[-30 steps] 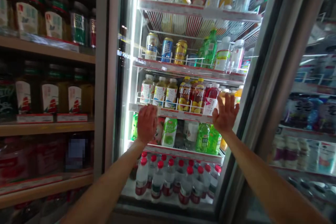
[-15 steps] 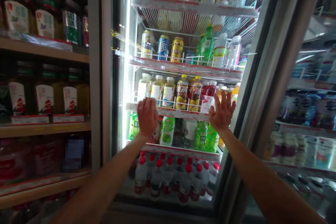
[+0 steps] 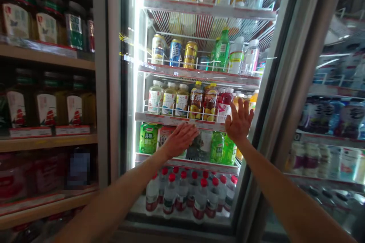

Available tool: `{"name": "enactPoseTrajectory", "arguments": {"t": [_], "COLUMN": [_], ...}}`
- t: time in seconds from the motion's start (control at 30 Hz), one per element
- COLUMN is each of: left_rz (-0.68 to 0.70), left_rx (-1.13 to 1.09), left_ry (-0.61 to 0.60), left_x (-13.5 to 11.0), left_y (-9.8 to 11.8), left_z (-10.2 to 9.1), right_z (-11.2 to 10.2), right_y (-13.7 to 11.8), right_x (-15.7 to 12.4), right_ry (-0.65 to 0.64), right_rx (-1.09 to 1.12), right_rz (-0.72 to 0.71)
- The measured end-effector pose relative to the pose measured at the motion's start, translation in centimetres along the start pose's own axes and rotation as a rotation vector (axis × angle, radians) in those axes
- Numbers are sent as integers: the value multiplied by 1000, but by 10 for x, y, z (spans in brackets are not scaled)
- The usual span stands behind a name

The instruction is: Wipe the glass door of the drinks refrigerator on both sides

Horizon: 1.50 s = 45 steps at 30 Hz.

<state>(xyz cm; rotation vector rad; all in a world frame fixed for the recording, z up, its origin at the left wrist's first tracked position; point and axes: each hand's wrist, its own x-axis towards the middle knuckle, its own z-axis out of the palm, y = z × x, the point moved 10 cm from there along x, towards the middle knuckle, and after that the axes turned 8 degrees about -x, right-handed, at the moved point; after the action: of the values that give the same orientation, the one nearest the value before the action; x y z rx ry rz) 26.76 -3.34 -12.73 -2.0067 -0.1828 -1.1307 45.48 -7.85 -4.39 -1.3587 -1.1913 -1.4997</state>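
I face an open, lit drinks fridge with wire shelves. My left hand [image 3: 180, 139] reaches into the second-lowest shelf, fingers stretched flat over a light green bottle [image 3: 182, 152] that it mostly hides; it holds nothing that I can see. My right hand [image 3: 239, 120] is raised with fingers spread, in front of the red shelf edge [image 3: 182, 120] near a red-labelled bottle [image 3: 225, 103] and green bottles [image 3: 221, 147]. Tea and juice bottles [image 3: 171, 99] stand on the shelf above my left hand.
The fridge door frame [image 3: 288, 83] stands open at my right, with another glass-fronted fridge [image 3: 336, 121] behind it. Red-capped water bottles [image 3: 185, 193] fill the bottom shelf. Cans [image 3: 182, 54] stand higher up. Wooden shelves with jars [image 3: 48, 102] are at the left.
My left hand has swung rightward and down, from upright at the shelf edge to flat over the light green bottle. My right hand has hardly moved.
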Motion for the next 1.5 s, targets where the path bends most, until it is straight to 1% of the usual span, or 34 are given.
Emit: {"name": "enactPoseTrajectory", "arguments": {"t": [0.03, 0.07, 0.1, 0.17, 0.2, 0.23, 0.27, 0.3, 0.4, 0.43, 0.47, 0.5, 0.53, 0.6, 0.63, 0.67, 0.7, 0.73, 0.83, 0.87, 0.9, 0.93, 1.03, 1.07, 1.1, 1.13, 1.17, 1.27, 1.3, 1.33, 1.37, 1.4, 1.47, 1.5], "left_rz": [9, -44, -153, -429, -551, -626, -643, -595, -331, -287, -292, -349, -442, -658, -734, -767, -749, -695, -498, -456, -447, -468, -621, -663, -679, -661, -608, -346, -290, -286, -340, -442, -674, -742], "left_rx": [-16, -21, -11, 54, 92, 114, 115, 91, -25, -45, -46, -31, -2, 84, 117, 129, 119, 90, -15, -33, -33, -15, 81, 102, 103, 88, 61, -43, -67, -78, -73, -50, 19, 51], "left_ry": [-10, 9, 56, 207, 288, 342, 354, 323, 104, 59, 50, 77, 129, 278, 341, 374, 374, 345, 167, 124, 109, 123, 259, 290, 297, 280, 240, 69, 36, 32, 61, 125, 292, 363], "left_x": [-7, -16, -25, -52, -66, -77, -83, -83, -78, -81, -87, -96, -107, -132, -143, -148, -148, -143, -128, -128, -131, -135, -153, -156, -155, -151, -143, -116, -111, -107, -105, -106, -110, -111], "left_y": [1, -8, -26, -68, -83, -89, -88, -78, -30, -22, -22, -30, -45, -74, -81, -82, -77, -67, -33, -28, -28, -34, -58, -61, -58, -49, -36, 12, 19, 17, 4, -15, -57, -70], "left_z": [0, -4, -11, -35, -46, -53, -54, -49, -18, -12, -11, -16, -24, -44, -52, -55, -53, -47, -22, -17, -17, -21, -42, -45, -44, -39, -31, -3, 2, 3, -1, -9, -29, -37], "right_z": [0, 0, 0, -1, -2, -2, -2, -1, 0, 0, 0, 0, -1, -2, -2, -2, -2, -2, -2, -2, -1, -1, -2, -2, -2, -1, -1, 0, 0, 0, 0, 0, 0, 0], "right_y": [0, 0, 0, 0, 1, 1, 1, 1, 2, 3, 3, 3, 3, 2, 2, 2, 2, 2, 2, 2, 2, 3, 3, 3, 2, 2, 2, 2, 2, 2, 2, 2, 2, 3], "right_x": [0, 0, 0, 0, 0, 0, 0, 0, -1, -1, -1, -2, -2, -2, -1, -1, -1, -1, -1, -1, -1, -1, -1, 0, 0, 0, 0, 0, -1, -1, -1, -1, -1, -1], "right_ry": [-4, -7, -4, 1, 7, 11, 13, 10, 4, 1, 1, 4, 9, 18, 21, 19, 19, 20, 16, 10, 0, -7, -9, -11, -16, -22, -31, -39, -37, -33, -28, -22, -11, -9], "right_rx": [-1, -3, -6, -9, -8, -4, 0, 4, 2, -3, -9, -14, -17, -18, -19, -20, -21, -19, -11, -13, -19, -27, -37, -35, -32, -28, -25, -26, -28, -30, -31, -30, -26, -25], "right_rz": [-1, -2, -2, 5, 13, 18, 18, 16, 7, 4, 1, -3, -7, -9, -5, -2, -1, -4, -10, -7, -3, 4, 12, 14, 16, 18, 19, 18, 15, 12, 10, 9, 6, 7]}}
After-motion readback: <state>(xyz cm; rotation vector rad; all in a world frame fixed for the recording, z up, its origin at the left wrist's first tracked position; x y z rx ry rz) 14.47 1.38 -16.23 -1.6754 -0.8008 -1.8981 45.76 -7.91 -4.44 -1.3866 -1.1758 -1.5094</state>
